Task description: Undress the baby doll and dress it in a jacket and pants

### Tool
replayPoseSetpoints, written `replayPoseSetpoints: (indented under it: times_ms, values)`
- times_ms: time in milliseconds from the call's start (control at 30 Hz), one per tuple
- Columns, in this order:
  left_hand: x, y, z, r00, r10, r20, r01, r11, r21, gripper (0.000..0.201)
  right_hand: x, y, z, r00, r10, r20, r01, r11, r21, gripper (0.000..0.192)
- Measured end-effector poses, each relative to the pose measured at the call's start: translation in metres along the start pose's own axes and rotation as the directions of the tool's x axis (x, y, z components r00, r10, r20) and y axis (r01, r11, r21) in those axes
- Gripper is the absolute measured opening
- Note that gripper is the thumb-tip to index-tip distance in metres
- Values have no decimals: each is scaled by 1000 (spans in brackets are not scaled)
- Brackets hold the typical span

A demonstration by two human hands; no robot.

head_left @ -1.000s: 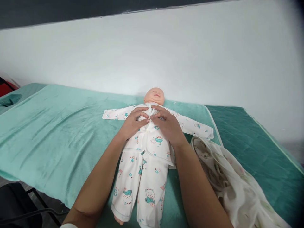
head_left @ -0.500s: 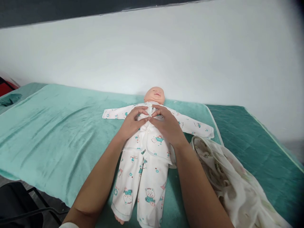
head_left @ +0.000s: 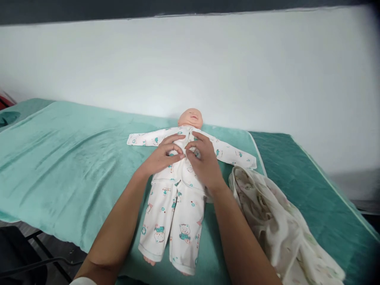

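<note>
White wall behind, teal blanket (head_left: 59, 166) spread over the padded table – that is the stage. At the far left edge a dark teal bundle (head_left: 8, 118) sits on the table, too small to identify. Moving in, the baby doll (head_left: 190, 117) lies flat on its back across the blanket, head toward the wall, feet toward the person, so its long axis runs straight away from the camera. It wears a white printed sleepsuit (head_left: 173, 206), sleeves thrown out to either side.

Now the hands – both on the chest. The left hand (head_left: 162, 156) rests on the left side of the placket, fingers curled, thumb and forefinger pinched toward the centre line on the fabric edge. Just beside it the right hand (head_left: 203, 162) mirrors the pose, fingertips bent down and nipping the opposite edge; the two sets of fingertips nearly touch over the front closure. Whether a button or snap sits between them cannot be made out. The closure lies directly under the fingers, running toward the doll's chin, and neither hand is the nearer.

Further right, a crumpled pale printed cloth (head_left: 276, 221) trails off the blanket onto the darker green mattress (head_left: 311, 186).
</note>
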State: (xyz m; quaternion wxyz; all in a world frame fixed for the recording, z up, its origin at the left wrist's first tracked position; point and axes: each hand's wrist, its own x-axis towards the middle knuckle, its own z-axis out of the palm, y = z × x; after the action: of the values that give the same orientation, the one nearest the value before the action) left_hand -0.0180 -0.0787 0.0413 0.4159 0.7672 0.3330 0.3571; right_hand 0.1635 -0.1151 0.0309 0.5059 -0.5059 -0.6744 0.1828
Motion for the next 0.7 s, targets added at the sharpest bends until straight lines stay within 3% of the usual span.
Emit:
replayPoseSetpoints:
  times_ms: [200, 300, 700]
  values:
    - [-1, -4, -1, 999, 14, 50, -13, 1000, -16, 14, -35, 2, 4, 997, 65, -35, -66, 997, -28, 14]
    - [-1, -5, -2, 998, 27, 50, -26, 999, -23, 15, -33, 4, 4, 999, 36, -24, -37, 999, -34, 7]
    - [2, -10, -5, 996, 59, 63, -57, 998, -26, 12, -28, 4, 1, 1000, 1, 17, 0, 999, -33, 8]
